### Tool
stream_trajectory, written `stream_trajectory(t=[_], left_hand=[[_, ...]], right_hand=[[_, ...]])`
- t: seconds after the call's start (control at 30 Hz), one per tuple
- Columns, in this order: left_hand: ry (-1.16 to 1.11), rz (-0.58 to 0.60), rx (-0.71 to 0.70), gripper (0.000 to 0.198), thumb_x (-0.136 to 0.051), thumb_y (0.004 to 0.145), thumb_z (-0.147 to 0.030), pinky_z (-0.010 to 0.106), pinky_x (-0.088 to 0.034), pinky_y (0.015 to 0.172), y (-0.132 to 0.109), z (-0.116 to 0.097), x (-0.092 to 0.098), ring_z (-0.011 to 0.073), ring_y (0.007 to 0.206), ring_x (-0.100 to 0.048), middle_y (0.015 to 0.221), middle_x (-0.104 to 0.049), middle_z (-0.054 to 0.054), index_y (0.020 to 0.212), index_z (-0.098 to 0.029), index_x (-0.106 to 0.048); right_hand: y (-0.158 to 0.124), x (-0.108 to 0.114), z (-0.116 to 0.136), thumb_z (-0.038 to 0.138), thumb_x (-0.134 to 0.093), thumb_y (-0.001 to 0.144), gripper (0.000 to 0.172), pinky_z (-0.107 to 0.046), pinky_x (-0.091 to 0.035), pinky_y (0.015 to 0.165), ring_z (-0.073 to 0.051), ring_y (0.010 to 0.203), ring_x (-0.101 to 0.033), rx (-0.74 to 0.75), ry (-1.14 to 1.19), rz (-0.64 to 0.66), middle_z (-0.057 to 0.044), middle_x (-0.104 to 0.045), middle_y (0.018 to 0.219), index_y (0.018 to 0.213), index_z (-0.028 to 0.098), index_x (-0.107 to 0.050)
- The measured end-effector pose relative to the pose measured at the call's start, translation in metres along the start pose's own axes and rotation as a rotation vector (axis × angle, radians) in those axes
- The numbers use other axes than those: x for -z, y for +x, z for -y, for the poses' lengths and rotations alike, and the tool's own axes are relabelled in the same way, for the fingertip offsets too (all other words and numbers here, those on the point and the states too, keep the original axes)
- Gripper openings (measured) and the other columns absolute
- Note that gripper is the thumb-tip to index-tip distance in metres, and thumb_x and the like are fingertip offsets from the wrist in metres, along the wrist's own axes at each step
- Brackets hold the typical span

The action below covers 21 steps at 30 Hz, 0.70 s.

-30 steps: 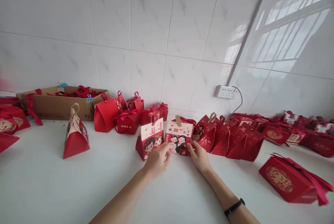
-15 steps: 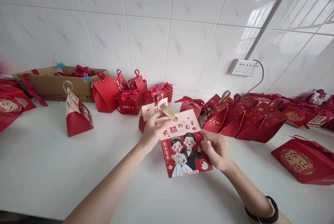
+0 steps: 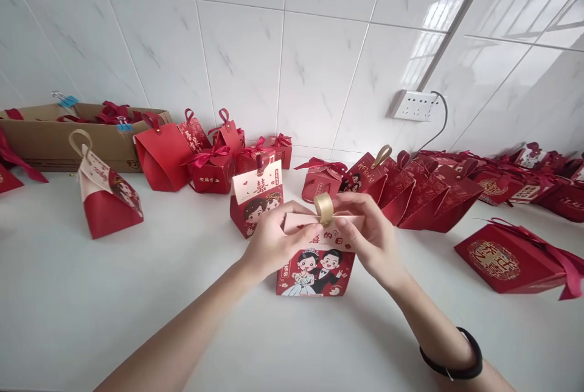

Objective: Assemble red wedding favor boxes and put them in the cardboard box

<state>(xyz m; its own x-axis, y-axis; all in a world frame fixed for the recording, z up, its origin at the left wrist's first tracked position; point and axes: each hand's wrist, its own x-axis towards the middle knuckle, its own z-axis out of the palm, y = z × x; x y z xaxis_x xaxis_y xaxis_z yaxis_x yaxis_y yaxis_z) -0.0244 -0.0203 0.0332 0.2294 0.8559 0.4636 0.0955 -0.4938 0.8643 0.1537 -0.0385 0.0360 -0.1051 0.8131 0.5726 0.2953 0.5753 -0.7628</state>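
Note:
In front of me is a red and cream gift box [image 3: 314,273] printed with a cartoon bride and groom. A gold ribbon loop [image 3: 325,206] stands up from its top edge. My left hand [image 3: 280,237] pinches the top edge left of the loop, thumb on the front. On the other side, my right hand [image 3: 371,237] grips the top edge, its thumb beside the loop and its fingers behind. Just behind my left hand stands a similar box with a cartoon couple [image 3: 258,200]. The back of the held box is hidden.
A cardboard carton [image 3: 55,142] with blue clips stands at the back left. A gift box with a beige loop [image 3: 109,203] is nearer. Red boxes [image 3: 410,197] line the right, with a ribboned box [image 3: 506,261] in front. A power strip [image 3: 415,106] is on the wall.
The gift box has gone from tilted toward me to more upright. My right hand has moved from its right side to the top edge. The ribbon loop now stands up. The view has shifted right.

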Motion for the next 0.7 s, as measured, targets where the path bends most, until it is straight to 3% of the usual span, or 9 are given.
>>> stream_trajectory(t=[0.13,0.3,0.53,0.7], left_hand=[[0.013,0.023,-0.025,0.012,-0.066,0.079,-0.029,0.021,-0.053,0.065,-0.004,0.0026,-0.0059,0.0151,0.074,-0.067,0.08,-0.071,0.001,0.084,-0.019,-0.068],[0.035,0.038,-0.011,0.016,-0.065,0.08,-0.033,0.022,-0.053,0.063,-0.005,0.0045,-0.0058,0.0161,0.074,-0.067,0.081,-0.071,0.002,0.084,-0.019,-0.071],[0.053,0.045,-0.113,0.017,-0.061,0.083,-0.031,0.022,-0.053,0.065,-0.0043,0.0038,-0.0052,0.0152,0.077,-0.066,0.084,-0.07,0.002,0.077,-0.02,-0.073],[0.073,0.069,-0.166,0.019,-0.059,0.086,-0.028,0.019,-0.052,0.063,-0.0048,0.0054,-0.0055,0.0128,0.074,-0.064,0.082,-0.069,0.001,0.077,-0.022,-0.074]], right_hand=[[-0.0027,-0.0009,0.0029,0.044,-0.052,0.089,0.028,-0.023,-0.041,0.049,-0.013,0.061,-0.054,-0.043,-0.043,0.029,-0.003,-0.061,0.074,0.075,0.02,-0.057],[-0.0007,0.0052,0.0005,0.038,-0.058,0.086,0.02,-0.024,-0.042,0.051,-0.014,0.062,-0.054,-0.011,-0.008,0.129,-0.003,-0.061,0.074,0.081,0.019,-0.061],[-0.001,0.0039,0.0007,0.027,-0.055,0.089,0.011,-0.023,-0.043,0.053,-0.012,0.064,-0.055,0.081,-0.024,0.126,-0.001,-0.061,0.075,0.082,0.02,-0.06],[0.0004,0.0073,0.0009,0.027,-0.055,0.089,0.014,-0.023,-0.042,0.053,-0.011,0.063,-0.054,0.11,-0.056,0.159,-0.001,-0.059,0.073,0.08,0.02,-0.061]])
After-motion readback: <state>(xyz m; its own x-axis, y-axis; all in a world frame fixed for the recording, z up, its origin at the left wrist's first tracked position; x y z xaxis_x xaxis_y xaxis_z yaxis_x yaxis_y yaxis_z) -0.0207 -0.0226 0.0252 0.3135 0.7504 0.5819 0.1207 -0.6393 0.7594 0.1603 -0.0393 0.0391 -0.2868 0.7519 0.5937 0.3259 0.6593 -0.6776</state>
